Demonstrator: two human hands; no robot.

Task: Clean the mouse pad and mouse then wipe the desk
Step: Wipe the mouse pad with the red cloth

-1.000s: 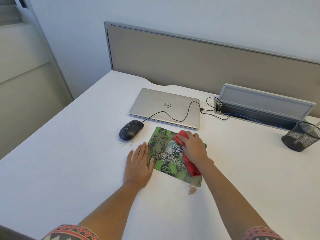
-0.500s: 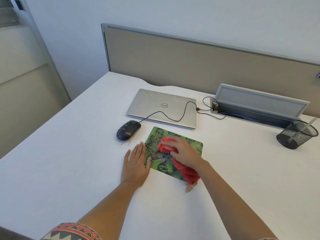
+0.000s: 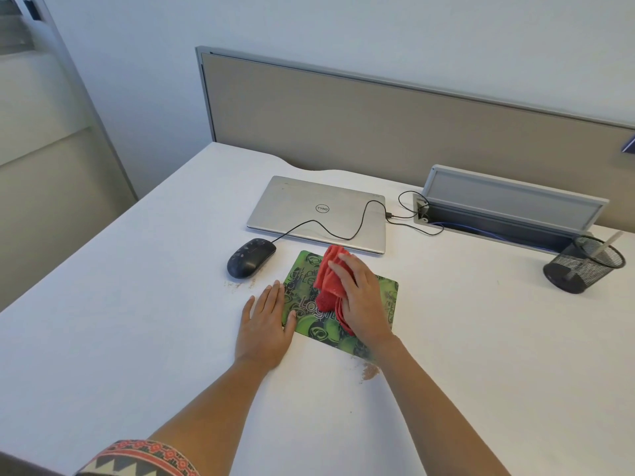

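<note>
Bench [image 3: 137, 338]: one white surface carrying everything here, with a beige partition [image 3: 378, 125] along its far edge.
Laptop [image 3: 309, 207]: one, silver, lid closed, at the far middle.
Cable box [image 3: 512, 197]: one, grey lid raised, to the right of the laptop.
Mouse pad [image 3: 388, 290]: one, green and patterned, just in front of the laptop. Its long axis runs left to right, the right end slanting nearer the person.
Pen cup [image 3: 580, 266]: one, black mesh, far right.
Hands: two, both palm down.
Left hand [image 3: 266, 321]: flat on the bench, fingers straight and close together, thumb and forefinger touching the pad's left edge.
Right hand [image 3: 360, 300]: on the middle of the pad, fingers laid nearly straight over the cloth, pressing it down; thumb hidden.
Cloth [image 3: 326, 280]: one, red, bunched under the right hand, poking out past the fingertips.
Mouse [image 3: 249, 257]: one, black, on the bench just left of the pad's far corner, beyond the left hand. Its long axis runs near-left to far-right; its cord [image 3: 309, 223] crosses the laptop.
Crumbs: two patches, one beside the mouse [image 3: 237, 284], one at the pad's near corner [image 3: 369, 371].
</note>
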